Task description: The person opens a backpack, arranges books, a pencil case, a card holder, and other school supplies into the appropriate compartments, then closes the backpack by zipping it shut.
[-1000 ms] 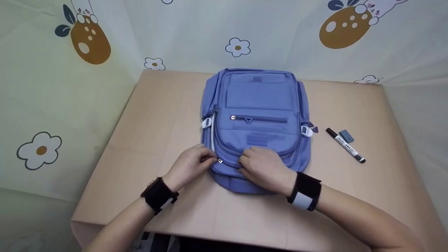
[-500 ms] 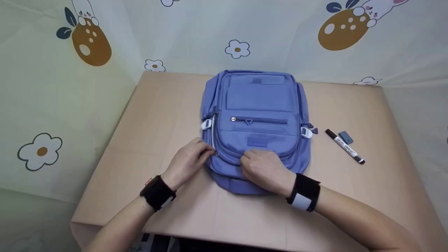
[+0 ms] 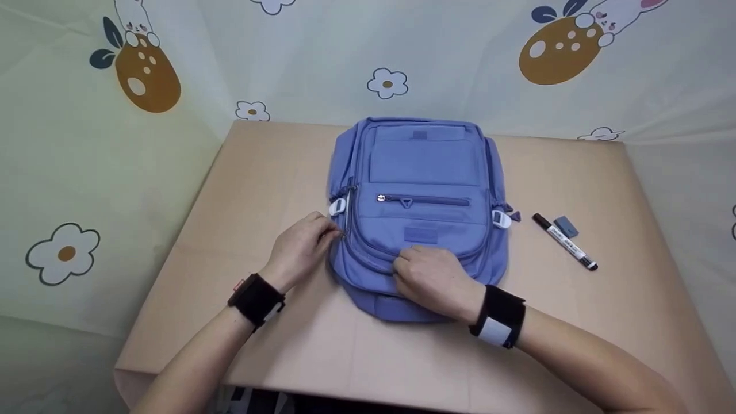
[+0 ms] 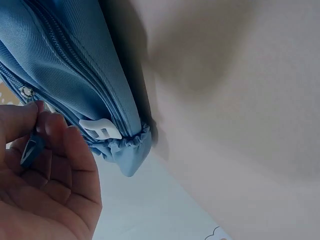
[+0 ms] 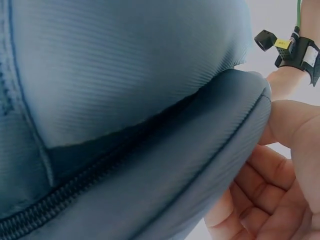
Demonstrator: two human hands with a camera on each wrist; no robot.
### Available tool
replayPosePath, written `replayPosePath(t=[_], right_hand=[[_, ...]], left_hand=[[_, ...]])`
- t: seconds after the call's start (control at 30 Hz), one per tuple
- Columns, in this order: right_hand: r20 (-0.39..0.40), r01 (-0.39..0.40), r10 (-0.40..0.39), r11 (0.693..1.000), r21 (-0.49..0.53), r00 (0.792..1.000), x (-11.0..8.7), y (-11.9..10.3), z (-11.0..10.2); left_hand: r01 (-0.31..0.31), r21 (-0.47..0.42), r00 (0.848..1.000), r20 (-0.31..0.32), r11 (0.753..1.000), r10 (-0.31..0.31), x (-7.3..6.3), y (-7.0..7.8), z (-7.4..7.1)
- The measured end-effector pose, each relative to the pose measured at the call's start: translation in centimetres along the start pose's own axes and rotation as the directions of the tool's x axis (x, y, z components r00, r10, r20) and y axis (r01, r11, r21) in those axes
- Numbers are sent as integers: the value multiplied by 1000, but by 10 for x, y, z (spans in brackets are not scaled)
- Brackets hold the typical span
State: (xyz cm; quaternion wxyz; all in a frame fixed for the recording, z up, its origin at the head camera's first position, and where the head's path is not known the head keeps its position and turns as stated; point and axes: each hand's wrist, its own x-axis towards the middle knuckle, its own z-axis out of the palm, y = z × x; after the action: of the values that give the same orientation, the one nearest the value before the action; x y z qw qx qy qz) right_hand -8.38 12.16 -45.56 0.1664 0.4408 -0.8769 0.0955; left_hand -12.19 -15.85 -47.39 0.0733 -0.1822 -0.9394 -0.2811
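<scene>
A blue backpack (image 3: 425, 161) lies front side up on the table, its top toward the back wall. At its lower left edge my left hand (image 3: 299, 250) pinches a zipper pull; in the left wrist view the pull's blue tab (image 4: 33, 151) hangs by the palm, below the metal slider (image 4: 27, 92). My right hand (image 3: 437, 280) grips the fabric at the lower front of the bag. Up close in the right wrist view, a fold of fabric (image 5: 220, 135) sits between thumb and curled fingers, beside a zipper track (image 5: 55, 202).
A marker (image 3: 565, 241) and a small grey-blue block (image 3: 566, 226) lie right of the bag on the beige-covered table (image 3: 230, 230). White strap buckles (image 3: 501, 219) sit at both sides of the bag. Patterned cloth walls (image 3: 310, 63) enclose the back and sides.
My left hand has moved up and left along the bag's left edge, drawing the zipper pull with it. The right hand keeps its grip in nearly the same place.
</scene>
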Motion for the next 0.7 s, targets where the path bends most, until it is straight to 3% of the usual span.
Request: replayPosePath(t=[0.17,0.3,0.53,0.7], right_hand=[[71,-51,45,996,76,996,8,-1,-7],[117,-71,58,992,107,991,26,-4,-13],[193,-43,40,999,13,980,54,-16,-3],[124,3,6,997,-77,992,56,-20,6]], left_hand=[[16,-22,1000,18,1000,-15,-4,1,-2],[17,-25,1000,11,1000,-17,-5,0,-4],[-1,-5,1000,13,1000,1,-5,-1,-4],[-29,0,999,14,1000,29,-2,-1,-5]])
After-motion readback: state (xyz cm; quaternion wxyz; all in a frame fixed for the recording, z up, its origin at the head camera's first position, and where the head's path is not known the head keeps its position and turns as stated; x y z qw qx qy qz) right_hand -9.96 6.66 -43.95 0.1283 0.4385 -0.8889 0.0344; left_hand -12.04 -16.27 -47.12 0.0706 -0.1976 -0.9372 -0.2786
